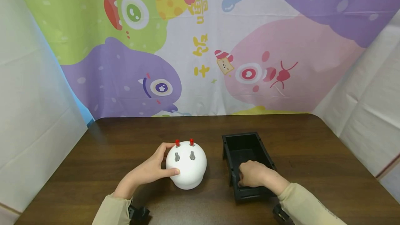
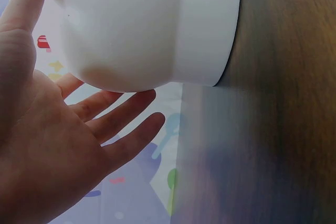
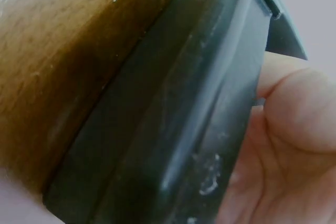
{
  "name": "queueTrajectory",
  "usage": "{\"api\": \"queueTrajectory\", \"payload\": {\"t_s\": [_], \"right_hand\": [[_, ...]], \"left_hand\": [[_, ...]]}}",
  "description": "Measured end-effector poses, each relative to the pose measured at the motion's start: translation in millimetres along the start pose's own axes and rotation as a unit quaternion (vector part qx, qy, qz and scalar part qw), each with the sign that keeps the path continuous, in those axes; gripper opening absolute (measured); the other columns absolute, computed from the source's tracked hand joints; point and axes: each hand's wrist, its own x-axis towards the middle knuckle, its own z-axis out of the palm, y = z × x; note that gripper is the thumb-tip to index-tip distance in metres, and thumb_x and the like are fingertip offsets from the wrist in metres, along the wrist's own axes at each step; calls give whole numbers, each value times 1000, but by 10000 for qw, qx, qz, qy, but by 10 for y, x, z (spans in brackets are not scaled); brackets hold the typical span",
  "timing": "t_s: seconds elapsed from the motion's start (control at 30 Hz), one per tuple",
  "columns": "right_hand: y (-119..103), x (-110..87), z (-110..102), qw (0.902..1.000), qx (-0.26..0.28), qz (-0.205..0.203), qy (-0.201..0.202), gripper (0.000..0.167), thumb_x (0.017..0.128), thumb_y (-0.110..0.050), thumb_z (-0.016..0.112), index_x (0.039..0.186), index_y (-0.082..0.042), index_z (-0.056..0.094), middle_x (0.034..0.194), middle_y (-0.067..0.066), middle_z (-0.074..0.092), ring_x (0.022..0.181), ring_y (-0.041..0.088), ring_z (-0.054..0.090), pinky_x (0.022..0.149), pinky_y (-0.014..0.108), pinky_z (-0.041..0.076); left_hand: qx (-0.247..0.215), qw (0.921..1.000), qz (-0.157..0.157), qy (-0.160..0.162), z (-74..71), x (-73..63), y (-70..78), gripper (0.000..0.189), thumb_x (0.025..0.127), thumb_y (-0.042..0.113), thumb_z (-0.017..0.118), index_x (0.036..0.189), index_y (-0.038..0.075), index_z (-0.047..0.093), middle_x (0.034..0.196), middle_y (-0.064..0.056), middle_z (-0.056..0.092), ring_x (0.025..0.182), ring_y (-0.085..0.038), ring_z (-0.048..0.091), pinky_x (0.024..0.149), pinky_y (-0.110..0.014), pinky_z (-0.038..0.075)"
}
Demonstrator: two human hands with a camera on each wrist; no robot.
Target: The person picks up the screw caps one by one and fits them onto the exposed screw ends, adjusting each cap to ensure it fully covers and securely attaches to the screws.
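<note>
A white rounded body [image 1: 189, 169] on a narrower base stands on the table in the head view. Two red-tipped pieces [image 1: 191, 142] and two grey lever-like pieces [image 1: 192, 155] stick out of its dome. My left hand [image 1: 149, 167] holds it from the left, thumb on the near side and index finger at the far side; in the left wrist view the other fingers [image 2: 128, 109] spread along its curve. My right hand [image 1: 254, 174] reaches down into a black bin [image 1: 240, 141], fingers bent. Its fingertips are hidden by the bin wall, and I cannot tell what they hold.
The dark brown wooden table [image 1: 134, 138] carries both the white body and the bin, which stands to the right. A cartoon-print curtain [image 1: 200, 89] hangs behind the far edge, with white cloth [image 1: 365, 103] at the sides. Wrist cameras [image 1: 139, 214] sit under both sleeves.
</note>
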Motion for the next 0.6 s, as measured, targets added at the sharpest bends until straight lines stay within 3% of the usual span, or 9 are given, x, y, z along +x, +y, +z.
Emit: {"api": "queueTrajectory", "payload": {"t_s": [0.1,0.3,0.43,0.6], "right_hand": [[-11,6,2,10000,32,-44,32,30,73,-14,72,54,-13,49,52,-5,42,48,11,38,48,27,27],[-6,5,-8,9996,-239,106,101,25,70,-12,74,57,-13,52,55,-3,48,53,14,44,50,32,35],[9,4,-24,9986,-372,359,-57,17,70,-13,74,66,-6,59,60,2,51,55,18,47,52,35,39],[12,1,-50,9965,-500,591,-306,22,73,-18,74,79,1,63,67,7,54,60,21,50,57,39,43]], "left_hand": [[48,10000,6,-4,-3,-1,-5,75,75,37,73,131,20,25,131,-6,32,110,-21,45,87,-39,41],[82,9999,63,-9,-6,-2,-2,75,76,37,73,131,18,25,130,-7,33,109,-21,45,87,-39,41],[11,10000,45,-29,-5,0,4,76,75,36,73,131,20,25,130,-6,33,109,-20,45,88,-38,42],[70,10000,56,2,-6,-3,4,75,76,37,73,131,19,26,129,-6,34,108,-20,45,87,-39,41]]}}
